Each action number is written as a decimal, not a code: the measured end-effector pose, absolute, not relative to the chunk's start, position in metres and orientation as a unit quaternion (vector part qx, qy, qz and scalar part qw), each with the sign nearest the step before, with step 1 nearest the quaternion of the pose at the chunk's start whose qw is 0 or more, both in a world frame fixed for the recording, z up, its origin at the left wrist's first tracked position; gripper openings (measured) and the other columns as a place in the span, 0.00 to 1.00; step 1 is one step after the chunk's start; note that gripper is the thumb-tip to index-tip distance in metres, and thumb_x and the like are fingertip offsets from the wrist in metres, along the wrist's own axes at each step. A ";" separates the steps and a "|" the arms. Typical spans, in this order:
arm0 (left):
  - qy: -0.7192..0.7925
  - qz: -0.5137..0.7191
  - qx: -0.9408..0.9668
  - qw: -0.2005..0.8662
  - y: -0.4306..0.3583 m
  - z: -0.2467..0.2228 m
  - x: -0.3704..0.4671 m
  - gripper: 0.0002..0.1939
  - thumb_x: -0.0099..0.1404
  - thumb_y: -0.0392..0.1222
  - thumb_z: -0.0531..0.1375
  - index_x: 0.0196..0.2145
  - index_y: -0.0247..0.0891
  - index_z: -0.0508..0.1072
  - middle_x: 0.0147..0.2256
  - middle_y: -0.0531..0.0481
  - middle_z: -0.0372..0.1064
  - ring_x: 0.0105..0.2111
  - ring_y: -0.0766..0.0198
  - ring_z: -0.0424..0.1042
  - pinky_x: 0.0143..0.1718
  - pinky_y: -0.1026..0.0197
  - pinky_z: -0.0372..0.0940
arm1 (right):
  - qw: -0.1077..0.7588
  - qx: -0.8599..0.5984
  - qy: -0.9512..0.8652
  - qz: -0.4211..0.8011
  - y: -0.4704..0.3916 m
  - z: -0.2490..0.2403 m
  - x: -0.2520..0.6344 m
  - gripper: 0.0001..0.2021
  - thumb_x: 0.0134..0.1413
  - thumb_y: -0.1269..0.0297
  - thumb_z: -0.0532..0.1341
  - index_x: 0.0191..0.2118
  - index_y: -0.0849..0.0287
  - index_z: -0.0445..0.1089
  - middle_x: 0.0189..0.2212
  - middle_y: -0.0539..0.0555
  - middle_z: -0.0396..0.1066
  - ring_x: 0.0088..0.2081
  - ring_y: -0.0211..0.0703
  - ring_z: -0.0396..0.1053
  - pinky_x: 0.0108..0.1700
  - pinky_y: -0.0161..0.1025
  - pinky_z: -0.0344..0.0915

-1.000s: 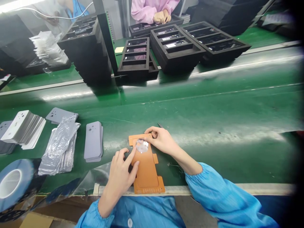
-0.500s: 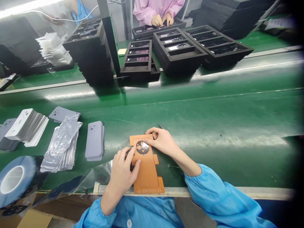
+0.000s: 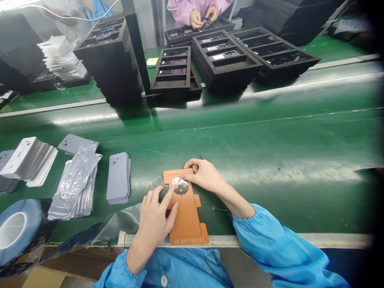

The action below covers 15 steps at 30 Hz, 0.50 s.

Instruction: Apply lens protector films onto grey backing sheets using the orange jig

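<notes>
An orange plate (image 3: 186,218) with tabs and a raised phone-shaped middle lies on the bench right before me. On its upper part sits a round black sticker (image 3: 181,189) with several round holes, its top shining white with glare. My left hand (image 3: 155,216) is open over the plate's left side, the index fingertip on the sticker's left edge and the thumb apart on the plate. My right hand (image 3: 207,175) curls around the plate's top right corner, thumb on the sticker's upper edge, the other fingers bent behind the plate's top edge.
Grey phone-shaped sheets (image 3: 118,176) are stacked left of the plate, beside plastic-wrapped sheets (image 3: 76,184) and a white stack (image 3: 28,160). A blue-edged roll (image 3: 18,228) stands lower left. Black trays (image 3: 225,64) line the far side, where a co-worker in a pink sleeve (image 3: 183,12) handles parts.
Both hands hold nearly the same pose, the left index finger shifted slightly on the sticker. Glare now covers the sticker's upper half. The co-worker's hands have lifted a small part.
</notes>
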State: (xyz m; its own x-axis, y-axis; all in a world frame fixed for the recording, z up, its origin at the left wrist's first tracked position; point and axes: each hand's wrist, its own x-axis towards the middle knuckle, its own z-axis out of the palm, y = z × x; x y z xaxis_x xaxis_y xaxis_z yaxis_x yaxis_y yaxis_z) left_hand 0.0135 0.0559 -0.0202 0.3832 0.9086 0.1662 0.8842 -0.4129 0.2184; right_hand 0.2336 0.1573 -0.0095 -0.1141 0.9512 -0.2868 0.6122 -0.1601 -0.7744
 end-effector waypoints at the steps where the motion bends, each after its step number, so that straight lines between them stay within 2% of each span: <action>1: 0.539 0.131 0.831 0.045 0.056 -0.020 0.013 0.26 0.73 0.44 0.57 0.66 0.43 0.65 0.53 0.39 0.67 0.46 0.50 0.67 0.42 0.50 0.66 | 0.199 -0.627 -0.619 0.429 0.160 -0.009 0.235 0.13 0.45 0.53 0.69 0.34 0.55 0.75 0.19 0.44 0.64 0.24 0.38 0.61 0.26 0.36 0.51; 8: 0.535 0.149 0.830 0.057 0.057 -0.019 0.011 0.25 0.72 0.43 0.58 0.65 0.42 0.68 0.53 0.39 0.67 0.46 0.50 0.67 0.42 0.51 0.66 | 0.177 -0.561 -0.614 0.526 0.178 -0.005 0.244 0.12 0.45 0.56 0.70 0.33 0.58 0.77 0.17 0.46 0.68 0.21 0.36 0.59 0.25 0.35 0.51; 15: 0.538 0.181 0.820 0.078 0.057 -0.022 0.010 0.25 0.72 0.44 0.58 0.65 0.42 0.68 0.53 0.39 0.68 0.45 0.51 0.68 0.43 0.50 0.67 | 0.180 -0.562 -0.604 0.536 0.176 -0.006 0.246 0.13 0.47 0.56 0.70 0.36 0.59 0.77 0.19 0.47 0.71 0.22 0.36 0.62 0.25 0.34 0.53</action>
State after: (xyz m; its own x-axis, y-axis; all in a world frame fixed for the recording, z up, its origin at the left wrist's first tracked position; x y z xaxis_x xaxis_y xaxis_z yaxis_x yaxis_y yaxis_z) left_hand 0.0098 0.0572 -0.0217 0.3557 0.9101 0.2128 0.8539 -0.4090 0.3218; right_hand 0.2456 0.1759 -0.0063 -0.3029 0.8719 -0.3848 0.4856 -0.2062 -0.8495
